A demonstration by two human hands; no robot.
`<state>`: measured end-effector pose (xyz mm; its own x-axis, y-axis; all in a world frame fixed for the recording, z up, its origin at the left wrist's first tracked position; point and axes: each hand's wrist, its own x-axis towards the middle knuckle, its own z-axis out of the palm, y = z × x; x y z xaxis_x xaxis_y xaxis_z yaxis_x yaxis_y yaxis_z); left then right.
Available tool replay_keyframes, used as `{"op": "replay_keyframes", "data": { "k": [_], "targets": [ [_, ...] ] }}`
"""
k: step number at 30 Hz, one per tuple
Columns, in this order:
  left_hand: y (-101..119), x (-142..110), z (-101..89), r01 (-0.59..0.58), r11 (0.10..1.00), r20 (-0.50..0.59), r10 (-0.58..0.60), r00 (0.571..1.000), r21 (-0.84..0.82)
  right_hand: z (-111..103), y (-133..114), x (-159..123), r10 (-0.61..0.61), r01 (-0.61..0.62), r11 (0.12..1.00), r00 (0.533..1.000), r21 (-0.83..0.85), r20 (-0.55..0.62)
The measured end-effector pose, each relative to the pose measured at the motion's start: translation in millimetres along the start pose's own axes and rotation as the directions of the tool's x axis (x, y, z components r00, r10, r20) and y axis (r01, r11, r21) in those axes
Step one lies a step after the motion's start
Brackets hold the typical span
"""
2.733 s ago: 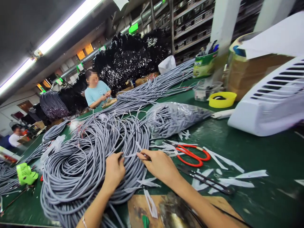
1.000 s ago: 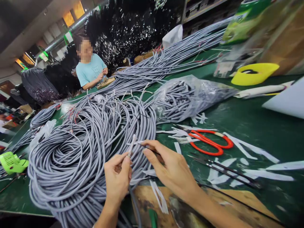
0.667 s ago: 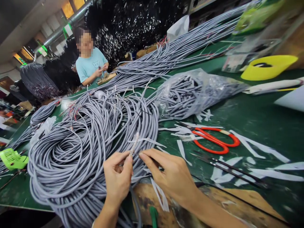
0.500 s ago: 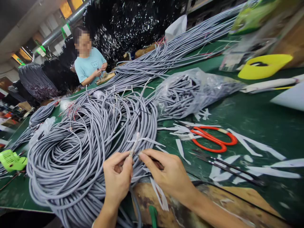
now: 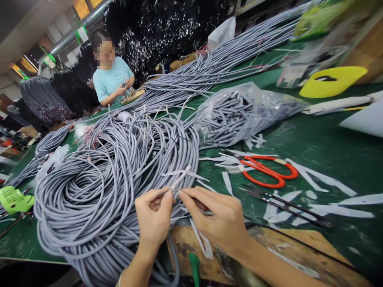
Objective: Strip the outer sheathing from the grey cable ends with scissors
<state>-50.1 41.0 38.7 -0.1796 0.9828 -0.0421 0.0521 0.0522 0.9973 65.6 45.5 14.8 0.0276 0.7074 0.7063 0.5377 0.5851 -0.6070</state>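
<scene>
Between the thumb and forefinger of my left hand (image 5: pixel 154 217) is a grey cable's stripped end (image 5: pixel 178 178), its pale braided part sticking up and tilted right. My right hand (image 5: pixel 217 217) is closed in a pinch right beside it, thumb and forefinger at the base of the braid. What lies between those right fingertips is too small to make out. Behind both hands spreads a big coil of grey cables (image 5: pixel 80 187). To the right lie orange-handled scissors (image 5: pixel 266 171) and dark slim tweezers (image 5: pixel 287 209) among white strips (image 5: pixel 344 210).
A wooden board (image 5: pixel 185 251) with a green-handled tool (image 5: pixel 194 267) lies below my hands. A clear bag of cut cable pieces (image 5: pixel 236 115) stands behind the scissors. A long cable bundle (image 5: pixel 215 71) crosses the green table (image 5: pixel 335 159). Across it, a person (image 5: pixel 112 79) works with both hands.
Both my hands have shifted slightly right with the cable. The braided end leans further right than before. Across the table, the person's hands have moved a little.
</scene>
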Motion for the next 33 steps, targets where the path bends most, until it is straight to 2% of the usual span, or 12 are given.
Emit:
{"op": "replay_keyframes", "data": {
  "k": [3, 7, 9, 16, 22, 25, 27, 29, 31, 33],
  "targets": [
    [1.8, 0.5, -1.4, -0.006, 1.0, -0.029, 0.006, 1.0, 0.01, -0.1, -1.1, 0.0, -0.072, 0.07, 0.993, 0.997, -0.09, -0.019],
    [2.7, 0.0, -4.0, -0.062, 0.995, -0.139, 0.072, 0.988, 0.077, 0.0, 0.4, 0.4, -0.06, 0.053, 0.987, 0.997, -0.154, -0.039],
    [1.5, -0.9, -4.7, -0.106, 0.988, -0.149, 0.122, 0.981, 0.108, -0.4, 0.8, 0.2, -0.071, 0.063, 0.985, 0.996, -0.163, -0.048],
    [-1.3, -3.9, -4.6, -0.204, 0.951, -0.107, 0.234, 0.966, 0.234, -0.8, 0.7, -0.3, -0.089, 0.083, 0.979, 0.996, -0.184, -0.023],
    [-1.7, -5.7, -4.4, -0.223, 0.926, -0.076, 0.257, 0.963, 0.305, -0.7, 1.9, -1.5, -0.093, 0.089, 0.98, 0.996, -0.179, -0.011],
    [-3.3, -6.8, -3.4, -0.277, 0.883, -0.029, 0.311, 0.95, 0.378, -0.5, 2.3, -1.0, 0.022, -0.019, 0.998, 0.999, -0.062, 0.043],
    [-4.1, -7.4, -2.4, -0.328, 0.84, 0.0, 0.363, 0.932, 0.433, -0.8, 2.4, -0.5, 0.134, -0.139, 0.99, 0.984, 0.034, 0.121],
    [-4.5, -7.9, -1.5, -0.367, 0.797, 0.021, 0.408, 0.913, 0.479, -1.4, 2.2, -0.5, 0.189, -0.203, 0.976, 0.969, 0.079, 0.161],
    [-4.6, -8.2, -0.8, -0.386, 0.772, 0.032, 0.43, 0.902, 0.505, -2.1, 2.1, -1.6, 0.156, -0.163, 0.985, 0.982, 0.057, 0.109],
    [-4.7, -8.3, -0.6, -0.385, 0.771, 0.037, 0.426, 0.904, 0.507, -2.5, 2.2, -3.4, 0.054, -0.054, 0.999, 0.998, -0.007, 0.022]
  ]
}}
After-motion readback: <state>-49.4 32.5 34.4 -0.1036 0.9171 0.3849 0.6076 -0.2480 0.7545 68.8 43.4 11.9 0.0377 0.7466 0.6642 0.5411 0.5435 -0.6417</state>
